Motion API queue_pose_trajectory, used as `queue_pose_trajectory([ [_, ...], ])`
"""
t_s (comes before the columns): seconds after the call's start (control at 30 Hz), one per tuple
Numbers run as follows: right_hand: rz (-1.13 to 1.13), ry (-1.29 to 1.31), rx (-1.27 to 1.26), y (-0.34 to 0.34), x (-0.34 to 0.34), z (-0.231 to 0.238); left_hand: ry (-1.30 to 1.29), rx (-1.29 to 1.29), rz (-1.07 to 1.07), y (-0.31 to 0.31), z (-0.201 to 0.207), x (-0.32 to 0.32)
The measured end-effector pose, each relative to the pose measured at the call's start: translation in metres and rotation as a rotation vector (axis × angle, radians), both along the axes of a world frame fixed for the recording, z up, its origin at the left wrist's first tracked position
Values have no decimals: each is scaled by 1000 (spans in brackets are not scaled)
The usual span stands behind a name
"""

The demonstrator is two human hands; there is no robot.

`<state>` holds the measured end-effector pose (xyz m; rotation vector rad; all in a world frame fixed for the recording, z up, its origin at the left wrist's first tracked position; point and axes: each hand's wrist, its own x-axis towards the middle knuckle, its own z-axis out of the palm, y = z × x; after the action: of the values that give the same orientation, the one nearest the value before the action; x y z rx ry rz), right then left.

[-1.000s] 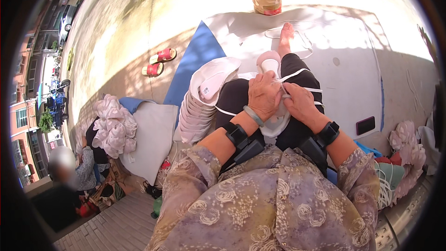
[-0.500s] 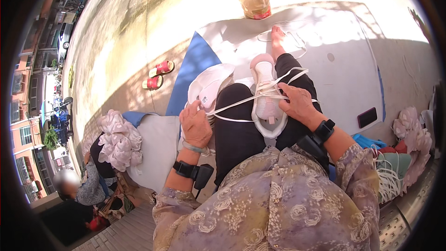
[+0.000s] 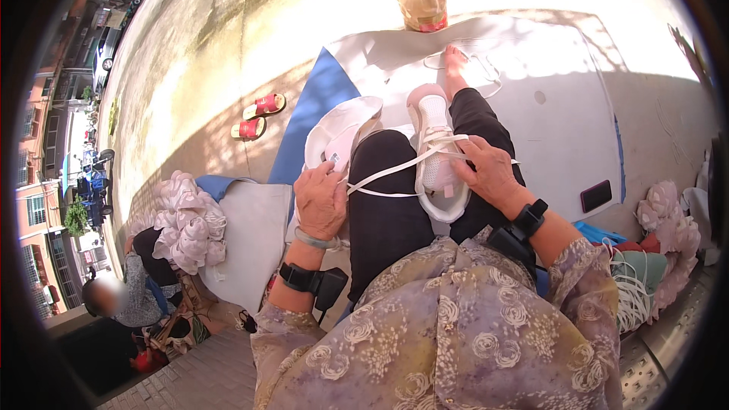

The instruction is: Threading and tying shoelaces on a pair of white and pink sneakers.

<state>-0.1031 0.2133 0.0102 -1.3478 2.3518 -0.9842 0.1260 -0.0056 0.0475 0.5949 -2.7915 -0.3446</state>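
A pink and white shoe (image 3: pixel 437 175) lay between the person's 2 thighs, its toe pointing away and its opening toward the body, a placing that probably steadied it and left both hands free for the lacing. The left hand (image 3: pixel 319 203), out beyond the left thigh (image 3: pixel 389 229), had its thumb and fingers together, clamped on the white lace (image 3: pixel 391 171); 2 strands ran from there across the dark trousers to the shoe, the upper nearly straight, which suggested a pull to take up slack. The right hand (image 3: pixel 490 172) was over the shoe's right side, its fingertips at the lacing, seemingly to keep the crossing in place; whether they were closed on a strand could not be told. As for room, a stack of nested white uppers (image 3: pixel 319 140) stood just beside the left knee, close to the left fingertips, so its rim likely limited that hand's sweep; contact there was unclear. The right arm appeared to have more space: a pale sheet (image 3: pixel 566 125) spread widely past the right leg (image 3: pixel 486 118), its right edge showing blue, with a dark phone (image 3: pixel 596 196) near that edge. Nearer the body, a tangle of white cords (image 3: pixel 634 300) and a pink heap (image 3: pixel 670 220) crowded the right elbow's side. By the sheet's far edge, a red-capped jug (image 3: pixel 422 7) stood well apart from both hands.
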Motion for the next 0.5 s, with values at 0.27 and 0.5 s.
queue_pose_trajectory([
  [0.27,52,50,-73,-1,-5,-1,-213,48,-232,51,2,-114],
  [0.5,-241,-418,-45,-15,-14,-10,-140,123,-276,48,-11,-112],
])
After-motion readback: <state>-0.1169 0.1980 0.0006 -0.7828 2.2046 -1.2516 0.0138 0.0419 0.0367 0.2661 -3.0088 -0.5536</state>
